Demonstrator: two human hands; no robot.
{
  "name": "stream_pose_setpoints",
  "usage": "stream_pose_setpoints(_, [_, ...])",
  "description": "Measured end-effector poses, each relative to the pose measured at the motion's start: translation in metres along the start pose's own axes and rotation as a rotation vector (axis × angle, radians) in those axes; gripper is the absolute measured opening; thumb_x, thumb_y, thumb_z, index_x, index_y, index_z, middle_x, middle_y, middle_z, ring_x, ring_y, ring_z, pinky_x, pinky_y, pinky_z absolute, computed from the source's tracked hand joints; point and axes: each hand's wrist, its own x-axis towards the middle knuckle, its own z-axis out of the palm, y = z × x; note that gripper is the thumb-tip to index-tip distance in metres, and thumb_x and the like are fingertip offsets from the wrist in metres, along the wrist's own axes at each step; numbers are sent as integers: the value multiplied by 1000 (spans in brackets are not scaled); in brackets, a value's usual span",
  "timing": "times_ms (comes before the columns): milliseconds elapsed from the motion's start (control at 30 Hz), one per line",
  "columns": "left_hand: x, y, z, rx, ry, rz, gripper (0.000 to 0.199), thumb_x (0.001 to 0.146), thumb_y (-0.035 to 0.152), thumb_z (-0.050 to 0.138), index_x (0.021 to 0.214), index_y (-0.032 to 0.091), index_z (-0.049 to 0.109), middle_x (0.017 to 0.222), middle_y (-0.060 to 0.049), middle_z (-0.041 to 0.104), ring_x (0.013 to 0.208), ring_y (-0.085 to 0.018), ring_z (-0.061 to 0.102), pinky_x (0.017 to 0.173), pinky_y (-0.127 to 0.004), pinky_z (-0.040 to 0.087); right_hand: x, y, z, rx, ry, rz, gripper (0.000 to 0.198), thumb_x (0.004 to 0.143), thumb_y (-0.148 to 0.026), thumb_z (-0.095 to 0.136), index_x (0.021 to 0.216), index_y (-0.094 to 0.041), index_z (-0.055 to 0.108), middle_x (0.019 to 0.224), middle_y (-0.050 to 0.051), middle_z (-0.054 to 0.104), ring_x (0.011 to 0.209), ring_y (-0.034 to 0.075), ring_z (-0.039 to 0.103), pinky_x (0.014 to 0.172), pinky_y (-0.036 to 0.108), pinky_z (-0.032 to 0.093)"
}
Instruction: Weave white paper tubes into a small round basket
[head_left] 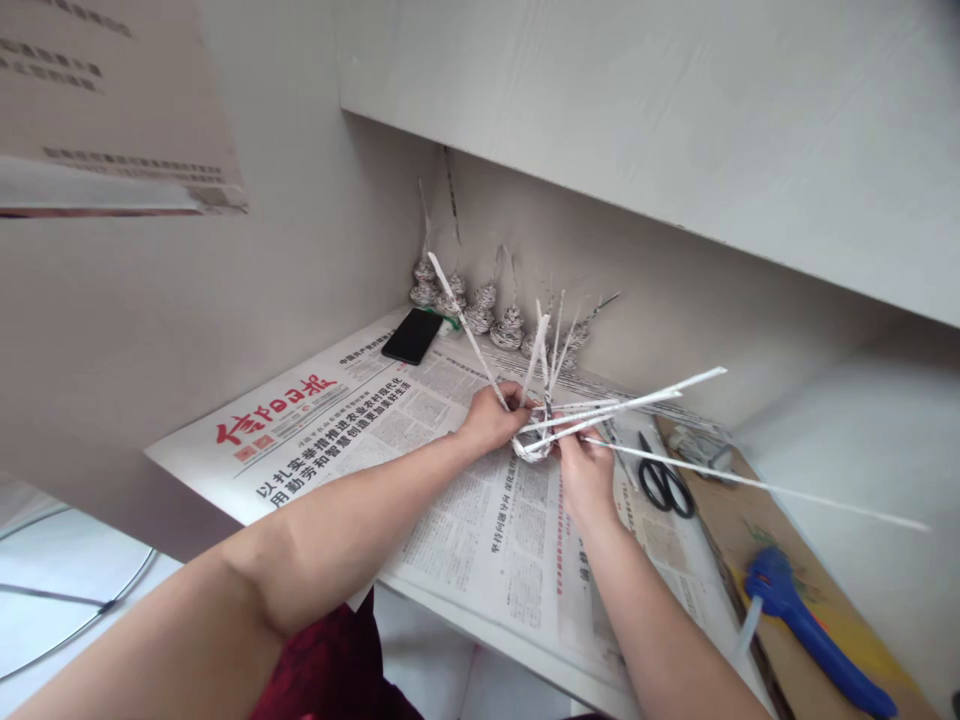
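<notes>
Left hand (pixel 496 415), right hand (pixel 586 458) clamped on woven paper piece (pixel 532 452).
Risk: turning it could snag the long strip (pixel 750 482) on scissors (pixel 665 488) near the desk's (pixel 480 628) right edge.

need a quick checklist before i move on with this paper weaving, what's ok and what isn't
1. Left grip holding the woven piece: ok.
2. Right grip at its right side: ok.
3. Long paper strips uncrossed: not ok, several cross on the right.
4. Scissors clear of both hands: ok.
5. Phone clear of the woven piece: ok.
6. Blue glue gun switched off: cannot tell.
</notes>
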Motion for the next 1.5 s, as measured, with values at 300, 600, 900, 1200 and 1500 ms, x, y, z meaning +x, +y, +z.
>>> stream_pose_setpoints(300, [-5, 9, -6, 218, -73, 119, 7, 67, 13, 53, 64, 15, 59, 59, 4, 55, 59, -8, 47, 58, -19, 35, -2, 8, -1, -232, -114, -96, 36, 80, -33, 60, 113, -18, 63, 111, 9, 68, 101, 21, 64, 90, 36, 49])
stream_pose_setpoints(600, [-3, 8, -6, 162, -100, -19, 7, 66, 15, 54, 67, 15, 61, 60, 3, 58, 58, -10, 51, 57, -19, 39, -2, 16, -4, -468, -78, -158, 35, 81, -30, 57, 111, -15, 65, 109, 11, 69, 104, 23, 63, 96, 38, 46])
stream_pose_setpoints(900, [1, -5, 0, -24, -97, -171, 25, 70, 12, 56, 92, 14, 68, 84, -5, 72, 75, -15, 66, 69, -23, 51, -6, 13, 0, -508, -91, -148, 27, 78, -25, 55, 100, -15, 68, 103, 11, 70, 101, 23, 64, 94, 38, 46])
stream_pose_setpoints(1200, [-1, 0, 1, -182, -226, -187, 31, 73, 5, 51, 97, 13, 69, 87, -6, 73, 84, -15, 66, 81, -27, 51, -5, 12, -3, -554, -122, -204, 28, 77, -20, 53, 102, -18, 63, 101, 7, 70, 95, 20, 64, 89, 34, 48])
stream_pose_setpoints(1500, [1, -1, -1, -42, -108, -102, 17, 68, 10, 61, 84, 13, 67, 76, -2, 69, 69, -12, 62, 68, -23, 50, -6, 14, 1, -487, -108, -141, 31, 82, -36, 54, 107, -18, 61, 90, 7, 71, 80, 20, 66, 74, 32, 52])
